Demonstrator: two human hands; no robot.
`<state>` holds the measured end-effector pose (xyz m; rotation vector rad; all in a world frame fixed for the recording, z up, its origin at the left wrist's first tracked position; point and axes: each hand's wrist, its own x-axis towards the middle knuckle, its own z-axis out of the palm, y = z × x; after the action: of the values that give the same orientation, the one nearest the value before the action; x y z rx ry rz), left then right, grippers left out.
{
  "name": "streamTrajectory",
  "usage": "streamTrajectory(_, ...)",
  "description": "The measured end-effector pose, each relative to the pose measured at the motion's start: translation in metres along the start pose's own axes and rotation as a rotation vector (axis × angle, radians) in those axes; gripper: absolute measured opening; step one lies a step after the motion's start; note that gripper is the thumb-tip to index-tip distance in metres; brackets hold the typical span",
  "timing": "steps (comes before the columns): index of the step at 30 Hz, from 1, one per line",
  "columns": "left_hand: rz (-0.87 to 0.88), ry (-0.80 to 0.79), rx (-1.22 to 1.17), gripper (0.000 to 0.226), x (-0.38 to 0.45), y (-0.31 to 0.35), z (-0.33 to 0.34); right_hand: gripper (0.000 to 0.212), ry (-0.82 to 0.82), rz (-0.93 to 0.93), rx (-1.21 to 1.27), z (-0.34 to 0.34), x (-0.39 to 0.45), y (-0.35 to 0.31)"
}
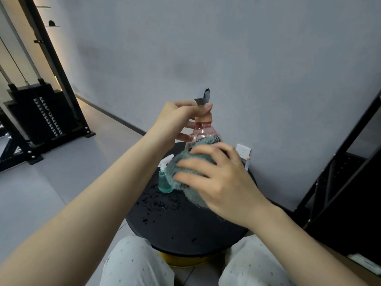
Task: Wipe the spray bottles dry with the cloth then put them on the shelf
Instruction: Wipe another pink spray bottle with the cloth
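Black weight-stack gym equipment (44,116) is standing far left on the grey floor, well apart from the work area. Moving right, the left hand (175,120) is gripping the pink spray bottle (203,133) at its top, fingers curled around the neck and thumb pressing by the tan collar; the dark trigger head is projecting just above the knuckles. The bottle is being held upright, long axis near vertical, lifted above the round black table (185,230). Below and left of it, a small teal spray bottle (165,180) is standing upright on the tabletop, with a white trigger head, partly hidden behind the cloth. Water droplets are lying scattered on the table surface nearby.

The right hand (216,178) is spreading wide over the grey-green cloth (185,172), pressing it against the lower body of the pink bottle from the near side. The cloth is wrapping around the bottle's belly, and the base is hidden, so dryness there cannot be confirmed.

Judgement: wiping of the first bottle is under way. The black shelf (340,172) is standing far right, so the right hand is nearer to it, though the left is holding the bottle. Any transfer is likely calling for a rightward carry across the body, or a handover. The teal bottle is awaiting wiping.
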<state>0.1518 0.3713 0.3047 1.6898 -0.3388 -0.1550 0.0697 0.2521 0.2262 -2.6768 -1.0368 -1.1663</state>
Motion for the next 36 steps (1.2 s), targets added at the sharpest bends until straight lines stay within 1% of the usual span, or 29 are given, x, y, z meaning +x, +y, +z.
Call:
streamTrajectory(3, -0.004, -0.02, -0.057, 0.03, -0.002, -0.002, 0.005, 0.029, 0.122, 0.201, 0.154, -0.004, 0.012, 0.009)
streamTrajectory(6, -0.019, -0.033, -0.184, 0.027, -0.001, -0.005, 0.004, 0.025, 0.254, 0.36, 0.349, -0.003, 0.012, 0.015)
streamTrajectory(7, -0.023, -0.038, -0.189, 0.025, -0.001, -0.006, 0.002, 0.025, 0.281, 0.388, 0.396, -0.001, 0.009, 0.015)
streamTrajectory(10, -0.041, -0.058, -0.099, 0.019, -0.002, -0.011, -0.002, 0.026, 0.326, 0.455, 0.505, 0.005, -0.004, 0.011)
streamTrajectory(13, -0.053, -0.106, -0.084, 0.016, -0.004, -0.017, -0.002, 0.026, 0.372, 0.579, 0.697, 0.008, -0.016, 0.014)
streamTrajectory(17, -0.077, -0.15, -0.202, 0.019, -0.007, -0.021, -0.003, 0.024, 0.375, 0.87, 1.118, 0.009, -0.019, 0.019)
streamTrajectory(20, -0.081, -0.187, -0.281, 0.02, -0.009, -0.022, -0.003, 0.032, 0.277, 1.041, 1.362, 0.013, -0.024, 0.021)
streamTrajectory(22, -0.082, -0.205, -0.301, 0.021, -0.009, -0.024, -0.006, 0.035, 0.164, 1.029, 1.529, 0.015, -0.03, 0.019)
streamTrajectory(23, -0.074, -0.214, -0.305, 0.021, -0.009, -0.025, -0.007, 0.043, 0.115, 0.996, 1.599, 0.016, -0.034, 0.018)
streamTrajectory(25, -0.05, -0.237, -0.309, 0.022, -0.008, -0.027, -0.008, 0.073, 0.024, 0.931, 1.677, 0.017, -0.039, 0.015)
streamTrajectory(26, -0.045, -0.249, -0.308, 0.023, -0.008, -0.028, -0.008, 0.084, 0.003, 0.903, 1.672, 0.019, -0.04, 0.014)
streamTrajectory(27, -0.048, -0.256, -0.298, 0.025, -0.008, -0.029, -0.007, 0.088, 0.011, 0.887, 1.653, 0.02, -0.041, 0.012)
streamTrajectory(29, -0.065, -0.236, -0.214, 0.03, -0.009, -0.03, -0.004, 0.084, 0.073, 0.884, 1.613, 0.023, -0.041, 0.009)
streamTrajectory(31, -0.071, -0.168, -0.079, 0.03, -0.011, -0.032, -0.002, 0.082, 0.11, 0.888, 1.592, 0.026, -0.04, 0.006)
streamTrajectory(34, -0.074, -0.057, 0.0, 0.031, -0.014, -0.034, 0.0, 0.084, 0.127, 0.885, 1.589, 0.03, -0.04, 0.0)
streamTrajectory(36, -0.07, 0.004, 0.06, 0.028, -0.014, -0.036, 0.0, 0.077, 0.123, 0.883, 1.526, 0.033, -0.04, -0.002)
